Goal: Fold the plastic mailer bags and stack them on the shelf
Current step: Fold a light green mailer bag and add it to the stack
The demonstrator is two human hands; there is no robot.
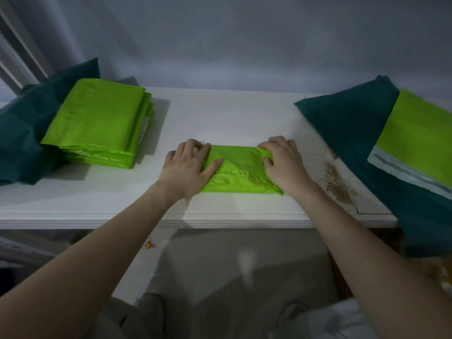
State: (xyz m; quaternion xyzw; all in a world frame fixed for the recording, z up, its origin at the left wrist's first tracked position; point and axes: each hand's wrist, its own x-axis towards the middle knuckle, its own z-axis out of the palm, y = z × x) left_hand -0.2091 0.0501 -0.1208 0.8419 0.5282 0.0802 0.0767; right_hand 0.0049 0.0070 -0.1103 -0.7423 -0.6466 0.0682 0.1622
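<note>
1. Head view, step: your left hand (188,165) and right hand (285,165) each curl over an end of the mailer bag (241,173), thumbs on top. Press the crease flat before lifting.
2. Head view, item: bright green, crinkled, folded compact; lies mid-shelf (220,113), between the folded stack (97,126) and the unfolded bags (420,133).

Shelf (227,113) is free mid-way, from the mailer bag (242,172) back to the wall (244,45), and in the gap left of it. Folded stack (97,123) blocks the left end. Left hand (188,167) and right hand (285,165) hold the bag near the front edge. Teal bags (354,128) and a flat mailer (420,133) cover the right end.
</note>
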